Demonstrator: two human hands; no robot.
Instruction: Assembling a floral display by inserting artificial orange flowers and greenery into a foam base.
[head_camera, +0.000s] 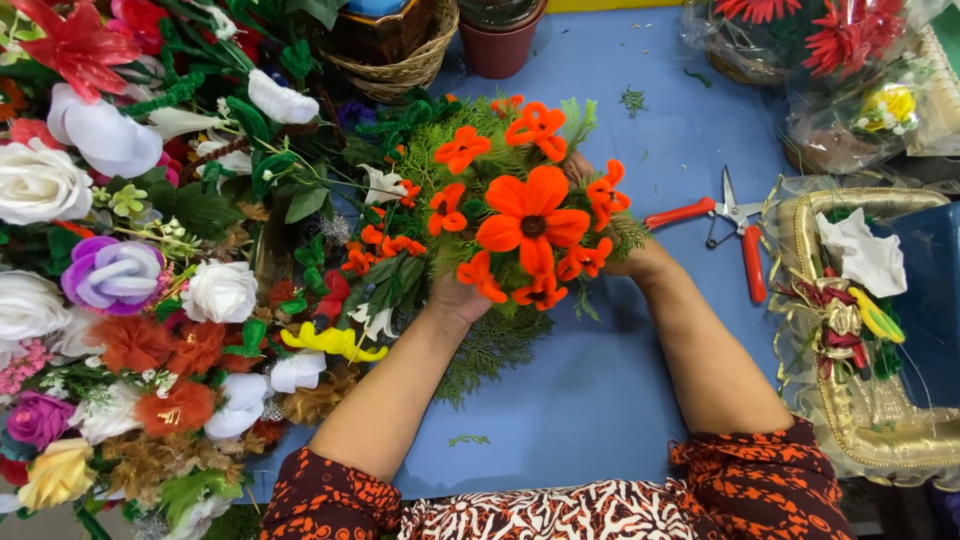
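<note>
An arrangement of orange artificial flowers (530, 215) with green fern sprigs sits over the blue table (600, 390) in the middle. My left hand (455, 297) grips its lower left side from underneath, mostly hidden by petals and leaves. Only the wrist and a bit of the palm of my right hand (640, 262) show as it holds the right side behind the blooms. Both forearms reach up from patterned sleeves at the bottom.
A big heap of artificial flowers (120, 270) fills the left side. Red-handled shears (735, 225) lie right of the arrangement. A gold-trimmed basket with ribbons (860, 330) stands at right. A wicker basket (400, 60), a brown pot (500, 40) and wrapped bouquets (840, 60) line the back.
</note>
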